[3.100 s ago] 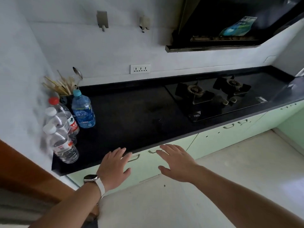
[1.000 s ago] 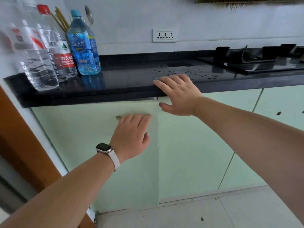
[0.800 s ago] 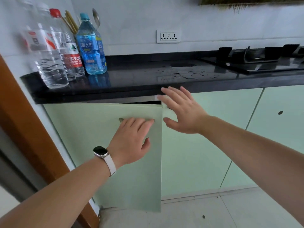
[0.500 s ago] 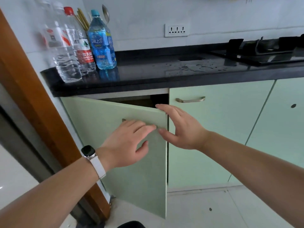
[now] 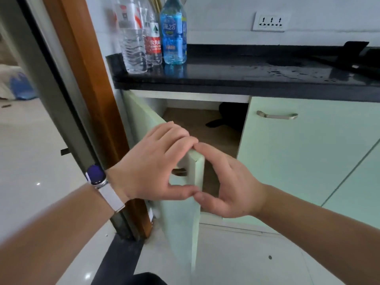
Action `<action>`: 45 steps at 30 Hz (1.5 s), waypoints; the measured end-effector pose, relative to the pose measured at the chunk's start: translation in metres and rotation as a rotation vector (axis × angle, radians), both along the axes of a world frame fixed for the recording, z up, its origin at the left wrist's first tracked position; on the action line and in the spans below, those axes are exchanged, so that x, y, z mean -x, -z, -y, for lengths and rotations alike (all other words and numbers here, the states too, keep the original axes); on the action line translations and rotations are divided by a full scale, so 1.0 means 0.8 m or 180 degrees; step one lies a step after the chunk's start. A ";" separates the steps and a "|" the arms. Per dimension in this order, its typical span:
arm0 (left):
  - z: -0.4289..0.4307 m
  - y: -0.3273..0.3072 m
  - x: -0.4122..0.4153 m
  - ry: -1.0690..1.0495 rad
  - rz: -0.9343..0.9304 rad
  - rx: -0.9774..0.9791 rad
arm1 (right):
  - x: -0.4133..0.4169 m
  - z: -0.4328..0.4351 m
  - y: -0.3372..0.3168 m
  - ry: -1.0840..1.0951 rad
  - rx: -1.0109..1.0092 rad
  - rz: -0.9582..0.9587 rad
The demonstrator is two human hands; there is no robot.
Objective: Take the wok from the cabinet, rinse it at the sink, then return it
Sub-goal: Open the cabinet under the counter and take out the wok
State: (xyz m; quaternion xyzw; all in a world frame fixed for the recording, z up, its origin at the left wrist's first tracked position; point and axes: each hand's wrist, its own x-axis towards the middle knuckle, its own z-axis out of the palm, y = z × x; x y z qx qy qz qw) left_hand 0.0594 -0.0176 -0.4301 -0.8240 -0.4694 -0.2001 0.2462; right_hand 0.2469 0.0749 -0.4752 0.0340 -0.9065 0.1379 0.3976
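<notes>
The single head-worn camera looked forward and down, close to the open cabinet door (image 5: 183, 219) at frame centre, countertop (image 5: 246, 79) across the top.

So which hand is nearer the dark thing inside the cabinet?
The right hand. It sits at the free edge of the open cabinet door, on the opening side below the dark object. The left hand is over the door's outer face, farther left.

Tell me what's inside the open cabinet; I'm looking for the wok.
Inside the cabinet a brown shelf shows, with a dark object at the back right, partly behind the closed door. Whether it is the wok is unclear. The lower part is hidden.
</notes>
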 end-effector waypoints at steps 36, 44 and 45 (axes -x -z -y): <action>0.159 -0.018 0.134 -0.2133 -0.1138 -0.0229 | 0.240 0.056 0.125 -0.0025 -0.0781 0.0905; 0.095 0.004 0.094 -0.2311 -0.0636 -0.0212 | 0.230 -0.023 0.131 0.0117 -0.0729 0.1463; 0.078 0.010 0.091 -0.2262 -0.0538 -0.0154 | 0.223 -0.035 0.123 0.0213 -0.0729 0.1564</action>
